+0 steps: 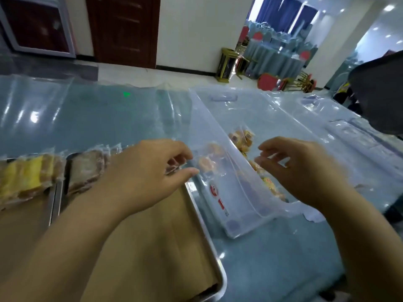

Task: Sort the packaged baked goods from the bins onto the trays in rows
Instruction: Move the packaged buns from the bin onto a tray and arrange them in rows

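**While we are sorting**

As brown packets (87,168) are lying in a row along the tray's (206,232) far edge, our left hand (139,171) is curling round one packet (173,167) at its end; we cannot tell whether it is gripping. Our right hand (298,168) is hovering, slack and empty, over the bin (229,203). Yellow packets (26,175) are sitting on the next tray (52,203).

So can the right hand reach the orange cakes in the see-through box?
Probably yes. The right hand hovers just over the clear bin, which has no lid on, and the orange packets lie right below it. Nothing seems to be in between.
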The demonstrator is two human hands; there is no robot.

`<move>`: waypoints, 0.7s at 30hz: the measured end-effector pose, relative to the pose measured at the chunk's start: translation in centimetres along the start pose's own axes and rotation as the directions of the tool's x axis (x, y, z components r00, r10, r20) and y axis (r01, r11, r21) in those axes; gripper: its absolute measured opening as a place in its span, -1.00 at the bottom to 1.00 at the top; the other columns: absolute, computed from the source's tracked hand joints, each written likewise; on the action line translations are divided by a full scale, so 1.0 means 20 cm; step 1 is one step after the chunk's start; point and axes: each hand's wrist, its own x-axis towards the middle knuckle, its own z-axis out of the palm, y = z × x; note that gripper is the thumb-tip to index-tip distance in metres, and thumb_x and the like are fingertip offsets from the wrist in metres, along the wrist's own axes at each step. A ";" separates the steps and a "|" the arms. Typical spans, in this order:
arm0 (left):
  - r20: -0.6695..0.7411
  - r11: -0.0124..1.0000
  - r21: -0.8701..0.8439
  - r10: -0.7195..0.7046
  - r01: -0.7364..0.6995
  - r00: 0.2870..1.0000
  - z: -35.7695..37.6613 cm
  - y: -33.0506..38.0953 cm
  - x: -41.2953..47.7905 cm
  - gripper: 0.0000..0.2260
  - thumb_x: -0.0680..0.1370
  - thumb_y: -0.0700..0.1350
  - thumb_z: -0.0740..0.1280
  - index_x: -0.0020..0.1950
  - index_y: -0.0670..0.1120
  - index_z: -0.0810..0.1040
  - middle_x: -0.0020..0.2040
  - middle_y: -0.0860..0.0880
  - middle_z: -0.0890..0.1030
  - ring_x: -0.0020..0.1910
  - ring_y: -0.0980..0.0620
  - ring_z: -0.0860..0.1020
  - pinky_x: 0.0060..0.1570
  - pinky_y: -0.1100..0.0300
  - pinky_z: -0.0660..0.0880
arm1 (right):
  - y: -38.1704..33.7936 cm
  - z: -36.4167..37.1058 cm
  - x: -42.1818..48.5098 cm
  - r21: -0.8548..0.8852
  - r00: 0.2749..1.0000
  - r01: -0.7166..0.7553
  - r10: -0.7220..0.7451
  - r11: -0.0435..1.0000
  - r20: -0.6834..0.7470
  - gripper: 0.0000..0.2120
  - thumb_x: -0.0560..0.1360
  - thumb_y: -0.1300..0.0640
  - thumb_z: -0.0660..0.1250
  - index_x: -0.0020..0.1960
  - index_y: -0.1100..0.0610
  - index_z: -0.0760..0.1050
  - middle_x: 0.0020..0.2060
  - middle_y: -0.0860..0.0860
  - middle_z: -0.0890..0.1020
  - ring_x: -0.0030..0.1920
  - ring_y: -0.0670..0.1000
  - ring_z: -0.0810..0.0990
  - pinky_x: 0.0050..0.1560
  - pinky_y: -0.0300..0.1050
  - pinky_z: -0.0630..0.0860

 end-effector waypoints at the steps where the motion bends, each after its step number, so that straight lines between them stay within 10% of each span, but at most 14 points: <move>1: 0.014 1.000 -0.001 0.021 -0.021 1.000 0.02 0.02 0.05 -0.70 0.41 0.30 0.22 -0.03 0.16 0.55 -0.14 0.21 0.59 -0.16 0.24 0.54 -0.18 0.18 0.52 | 0.06 0.00 0.02 -0.007 1.000 -0.005 0.005 1.000 0.006 -0.80 0.39 -0.10 0.33 -0.03 -0.07 0.57 -0.22 -0.14 0.62 -0.22 -0.07 0.60 -0.15 0.01 0.57; 12: 0.195 0.943 0.327 0.004 -0.069 0.981 0.34 0.36 0.59 -0.64 0.42 0.25 0.14 0.08 0.13 0.50 0.00 0.15 0.57 -0.04 0.12 0.52 -0.11 0.05 0.52 | 0.79 0.09 0.45 -0.106 0.929 0.167 -0.121 0.980 0.350 -0.69 0.42 -0.25 0.23 0.11 -0.19 0.45 -0.07 -0.20 0.56 -0.13 -0.13 0.54 -0.09 -0.08 0.55; 21: 0.553 0.817 0.565 -0.272 -0.114 0.788 0.78 0.47 0.96 -0.69 0.48 0.20 0.25 0.18 0.14 0.42 0.12 0.07 0.49 0.07 0.00 0.48 -0.17 0.15 0.30 | 1.04 0.39 0.70 -0.149 0.567 0.500 -0.193 0.853 0.801 -0.50 0.42 -0.08 0.41 0.30 0.02 0.41 0.12 0.01 0.56 0.04 0.05 0.52 -0.04 -0.14 0.43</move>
